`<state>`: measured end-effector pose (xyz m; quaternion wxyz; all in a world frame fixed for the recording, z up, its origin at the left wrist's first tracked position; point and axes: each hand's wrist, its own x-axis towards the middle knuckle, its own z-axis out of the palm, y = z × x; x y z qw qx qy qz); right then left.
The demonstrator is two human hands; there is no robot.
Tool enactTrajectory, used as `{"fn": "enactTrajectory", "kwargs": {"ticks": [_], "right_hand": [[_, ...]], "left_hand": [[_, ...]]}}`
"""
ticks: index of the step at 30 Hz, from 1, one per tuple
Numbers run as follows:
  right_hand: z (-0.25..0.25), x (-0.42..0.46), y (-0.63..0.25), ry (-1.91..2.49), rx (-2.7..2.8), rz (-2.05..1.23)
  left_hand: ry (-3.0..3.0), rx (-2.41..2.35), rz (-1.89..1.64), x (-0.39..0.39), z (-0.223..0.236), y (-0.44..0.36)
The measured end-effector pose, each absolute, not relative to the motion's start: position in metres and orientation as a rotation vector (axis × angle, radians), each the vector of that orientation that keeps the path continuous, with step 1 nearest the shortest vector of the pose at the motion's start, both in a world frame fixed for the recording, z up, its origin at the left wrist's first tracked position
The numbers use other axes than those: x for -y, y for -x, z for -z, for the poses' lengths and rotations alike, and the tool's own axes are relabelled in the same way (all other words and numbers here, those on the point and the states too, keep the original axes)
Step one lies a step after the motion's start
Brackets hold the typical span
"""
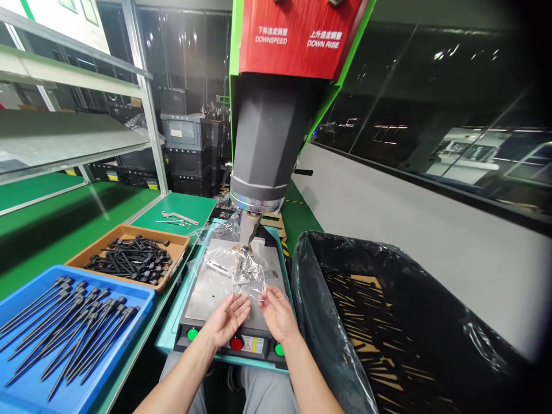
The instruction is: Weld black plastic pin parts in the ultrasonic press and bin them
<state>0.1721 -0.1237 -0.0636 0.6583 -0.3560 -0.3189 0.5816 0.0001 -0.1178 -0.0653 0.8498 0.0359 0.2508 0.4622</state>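
Observation:
My left hand [227,319] is palm up with fingers apart over the metal base plate [207,299] of a press machine, holding nothing. My right hand [277,312] is beside it, thumb and forefinger pinched on the near edge of a crinkled clear plastic film [244,270]. The film lies on the plate under the machine's narrow horn tip [249,230], and covers a small white part [218,267]. Below my hands sit two green buttons [192,334] and a red button [236,344] on the machine's front panel.
A blue tray [26,397] of long black rods is at the near left, with a brown tray [172,244] of shorter black parts behind it. A black-lined bin [328,345] holding loose sticks stands at the right. Wrenches [179,218] lie on the green bench.

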Motion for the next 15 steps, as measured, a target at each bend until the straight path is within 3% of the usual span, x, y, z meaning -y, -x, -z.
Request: {"fn": "enactTrajectory", "kwargs": {"ticks": [5,12,15], "right_hand": [[0.057,0.127,-0.175,0.777,1.134,-1.408],[0.048,0.057,-0.148,1.175,1.527,-0.390],[0.030,0.026,-0.139,1.254,1.566,-0.248]], "left_hand": [[-0.071,-0.479,-1.193,0.108,0.043,-0.008],[-0.294,-0.507,-1.244,0.113,0.012,-0.002],[-0.322,-0.524,-1.235,0.111,0.005,-0.001]]}}
